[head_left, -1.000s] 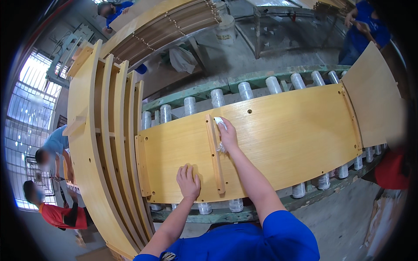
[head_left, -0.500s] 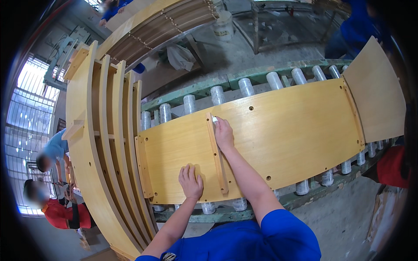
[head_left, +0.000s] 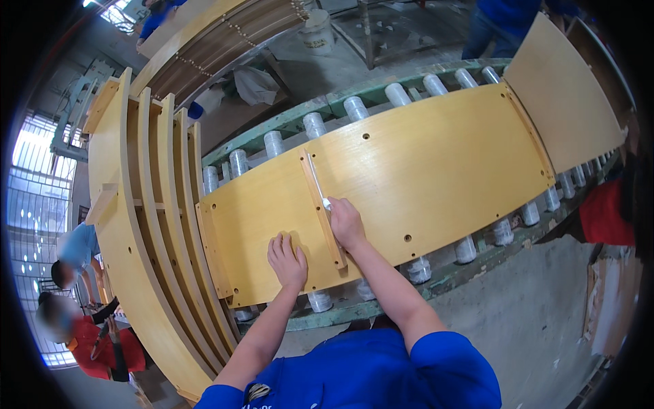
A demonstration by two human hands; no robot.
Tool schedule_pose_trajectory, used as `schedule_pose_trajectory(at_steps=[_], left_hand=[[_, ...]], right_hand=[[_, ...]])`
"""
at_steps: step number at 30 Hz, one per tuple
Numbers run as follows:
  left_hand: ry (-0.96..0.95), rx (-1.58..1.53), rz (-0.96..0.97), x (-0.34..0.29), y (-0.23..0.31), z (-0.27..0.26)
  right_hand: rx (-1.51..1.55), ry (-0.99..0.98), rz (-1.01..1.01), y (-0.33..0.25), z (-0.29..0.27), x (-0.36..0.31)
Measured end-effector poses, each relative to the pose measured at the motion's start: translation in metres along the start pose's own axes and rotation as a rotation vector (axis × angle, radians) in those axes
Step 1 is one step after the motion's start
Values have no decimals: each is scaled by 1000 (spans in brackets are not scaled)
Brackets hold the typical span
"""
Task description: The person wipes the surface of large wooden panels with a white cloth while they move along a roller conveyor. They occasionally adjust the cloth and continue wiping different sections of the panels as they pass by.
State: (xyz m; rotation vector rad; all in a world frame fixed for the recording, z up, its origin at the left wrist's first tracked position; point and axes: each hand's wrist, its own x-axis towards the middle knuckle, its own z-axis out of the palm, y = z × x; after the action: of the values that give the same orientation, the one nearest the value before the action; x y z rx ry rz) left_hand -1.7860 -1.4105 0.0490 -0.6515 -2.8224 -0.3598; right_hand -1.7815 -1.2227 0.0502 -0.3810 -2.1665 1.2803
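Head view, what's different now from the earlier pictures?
The right hand, gripping a small white object, has moved along the wooden strip toward the person, from its far end to about its middle. A thin pale line now shows along the strip beyond the hand. The camera has shifted too. The left hand stays resting on the yellow panel.

I've got grey floor (head_left: 477, 327) off the near edge of my roller conveyor (head_left: 327, 104), bright barred window (head_left: 42, 177) past its left end.
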Motion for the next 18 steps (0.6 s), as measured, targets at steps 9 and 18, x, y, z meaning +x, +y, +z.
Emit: schedule_pose_trajectory(at_steps=[9, 18], left_hand=[[48, -2, 29, -8, -4, 6], [77, 25, 28, -12, -4, 6]], right_hand=[[-32, -7, 52, -20, -35, -90], [-45, 24, 86, -33, -54, -139]])
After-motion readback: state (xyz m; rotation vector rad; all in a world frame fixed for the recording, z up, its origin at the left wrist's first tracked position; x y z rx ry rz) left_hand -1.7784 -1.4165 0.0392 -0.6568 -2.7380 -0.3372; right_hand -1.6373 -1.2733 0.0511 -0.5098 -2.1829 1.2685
